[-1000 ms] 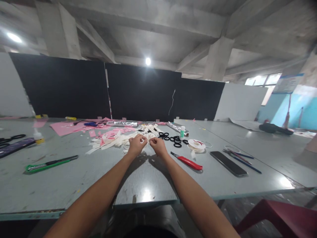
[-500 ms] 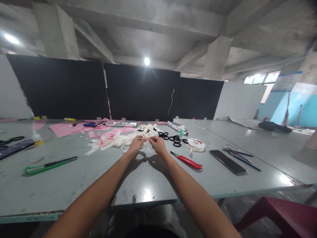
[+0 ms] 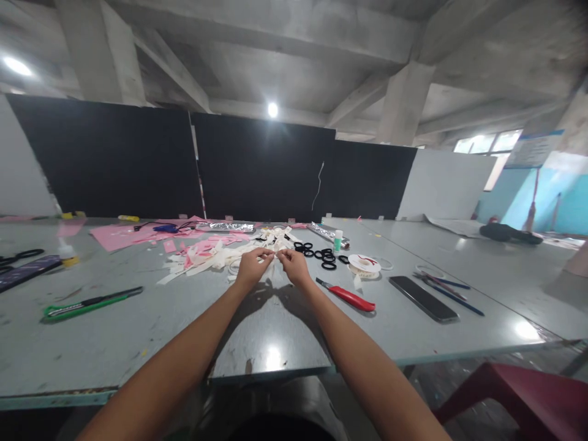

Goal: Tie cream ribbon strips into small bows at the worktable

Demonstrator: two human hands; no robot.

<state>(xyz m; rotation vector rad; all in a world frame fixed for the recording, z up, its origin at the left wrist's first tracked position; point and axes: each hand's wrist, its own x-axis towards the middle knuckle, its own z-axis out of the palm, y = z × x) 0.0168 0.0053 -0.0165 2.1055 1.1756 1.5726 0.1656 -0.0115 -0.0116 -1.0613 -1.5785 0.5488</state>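
Both hands, left hand (image 3: 250, 267) and right hand (image 3: 294, 266), pinch a small pale strip (image 3: 274, 256) between their fingertips, just above the tabletop (image 3: 275, 331). Beyond the strip lies the scrap pile (image 3: 215, 254); right of it, the red cutter (image 3: 346, 296). Pulled unevenly, the thin strip would likely tear or slip free.

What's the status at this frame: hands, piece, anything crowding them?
Left hand and right hand pinch a small pale strip between them. Held above the table. Scrap pile behind; red cutter to the right.
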